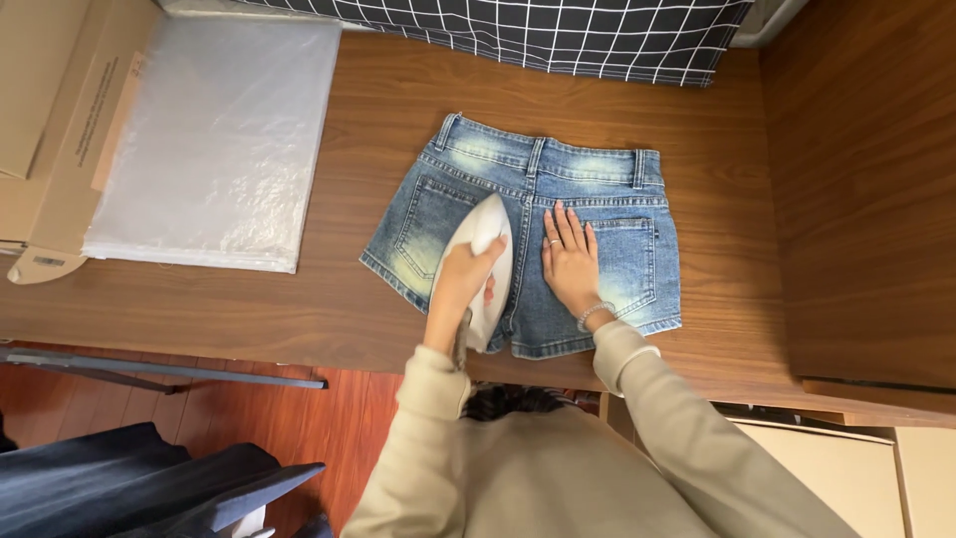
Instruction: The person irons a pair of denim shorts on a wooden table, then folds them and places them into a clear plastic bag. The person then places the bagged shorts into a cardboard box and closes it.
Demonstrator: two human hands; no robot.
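Blue denim shorts (478, 169) lie flat, back side up, on a brown wooden table (329, 299), waistband away from me. My left hand (460, 282) grips the handle of a white iron (490, 231) that rests on the left leg of the shorts, its tip pointing towards the waistband. My right hand (571, 261) lies flat with fingers spread on the right leg, next to the back pocket (627, 261), pressing the cloth down. A ring and a beaded bracelet are on that hand.
A stack of clear plastic bags (219, 139) lies at the table's left, beside cardboard boxes (50, 120). A black checked cloth (558, 35) hangs at the far edge. A wooden panel (866, 189) stands at right. Dark folded clothing (119, 488) sits lower left.
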